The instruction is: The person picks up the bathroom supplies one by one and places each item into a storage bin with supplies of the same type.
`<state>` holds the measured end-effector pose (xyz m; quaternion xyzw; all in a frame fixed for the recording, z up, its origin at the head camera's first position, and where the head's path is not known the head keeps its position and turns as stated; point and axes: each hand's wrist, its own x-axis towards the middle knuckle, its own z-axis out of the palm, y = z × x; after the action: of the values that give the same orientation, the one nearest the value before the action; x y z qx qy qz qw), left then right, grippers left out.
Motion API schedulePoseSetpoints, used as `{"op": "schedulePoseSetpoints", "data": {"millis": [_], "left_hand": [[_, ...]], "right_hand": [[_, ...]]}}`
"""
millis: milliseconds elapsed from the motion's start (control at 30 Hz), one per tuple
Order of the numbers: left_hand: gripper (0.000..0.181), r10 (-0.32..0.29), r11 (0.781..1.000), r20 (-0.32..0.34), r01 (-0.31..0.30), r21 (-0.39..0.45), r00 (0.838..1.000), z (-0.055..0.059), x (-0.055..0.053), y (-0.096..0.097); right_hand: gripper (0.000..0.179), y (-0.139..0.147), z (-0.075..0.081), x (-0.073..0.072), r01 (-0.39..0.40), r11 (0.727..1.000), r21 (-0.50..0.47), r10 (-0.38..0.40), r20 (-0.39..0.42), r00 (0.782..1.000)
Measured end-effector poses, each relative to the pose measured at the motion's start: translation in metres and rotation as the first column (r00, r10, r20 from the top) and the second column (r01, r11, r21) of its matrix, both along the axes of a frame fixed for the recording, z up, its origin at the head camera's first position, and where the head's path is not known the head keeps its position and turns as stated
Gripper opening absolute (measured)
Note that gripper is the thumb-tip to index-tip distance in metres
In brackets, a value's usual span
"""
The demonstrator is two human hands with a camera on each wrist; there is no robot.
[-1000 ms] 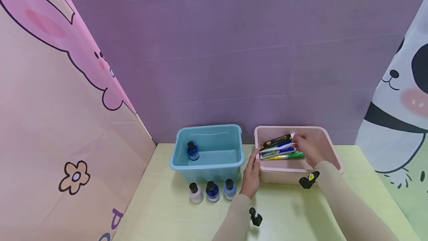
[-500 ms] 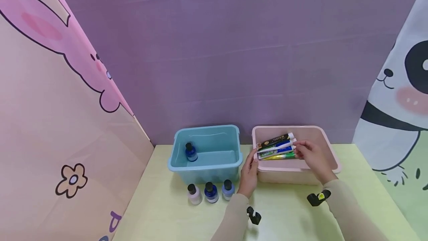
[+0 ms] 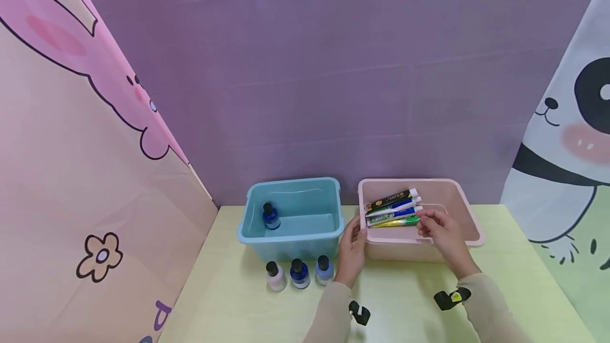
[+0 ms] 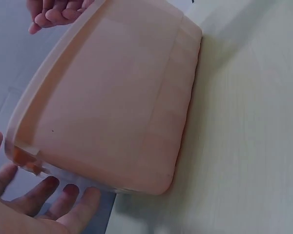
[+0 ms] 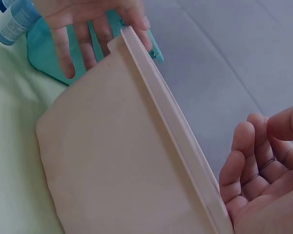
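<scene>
In the head view, a pink bin (image 3: 405,250) stands at the right. Inside its left part lie several toothpaste tubes, among them a black one (image 3: 388,201) and a green-yellow one (image 3: 402,222). My left hand (image 3: 351,253) touches the bin's left end with fairly straight fingers; the left wrist view shows those fingers (image 4: 68,200) along its outside. Over the front rim, my right hand (image 3: 443,237) has loosely curled fingers near the green tube's end. In the right wrist view, that hand's thumb and forefinger (image 5: 285,126) come together, with nothing visible between them.
A blue bin (image 3: 295,247) stands to the left and holds one dark blue bottle (image 3: 271,216). In front of it are a pale pink bottle (image 3: 276,278), a dark blue bottle (image 3: 299,275) and a light blue bottle (image 3: 324,270), all black-capped. A purple backdrop (image 3: 295,83) hangs behind.
My right hand has drawn back from the white tube's end and come lower, toward the green tube's end. My left hand has slid slightly down the pink bin's left end. The tubes stay in the bin.
</scene>
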<state>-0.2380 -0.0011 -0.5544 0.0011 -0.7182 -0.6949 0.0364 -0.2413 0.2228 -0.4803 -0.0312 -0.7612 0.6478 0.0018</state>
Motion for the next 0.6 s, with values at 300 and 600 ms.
{"op": "schedulePoseSetpoints", "data": {"millis": [300, 600], "left_hand": [[0.041, 0.015, 0.996, 0.028, -0.012, -0.083, 1.000, 0.007, 0.030, -0.006], [0.028, 0.000, 0.990, -0.022, -0.003, -0.140, 1.000, 0.018, 0.048, -0.025]], "right_hand": [[0.014, -0.005, -0.002, 0.013, 0.001, 0.998, -0.067, -0.003, -0.028, 1.000], [0.019, -0.020, -0.004, 0.015, -0.035, 0.994, -0.099, 0.028, -0.073, 0.997]]}}
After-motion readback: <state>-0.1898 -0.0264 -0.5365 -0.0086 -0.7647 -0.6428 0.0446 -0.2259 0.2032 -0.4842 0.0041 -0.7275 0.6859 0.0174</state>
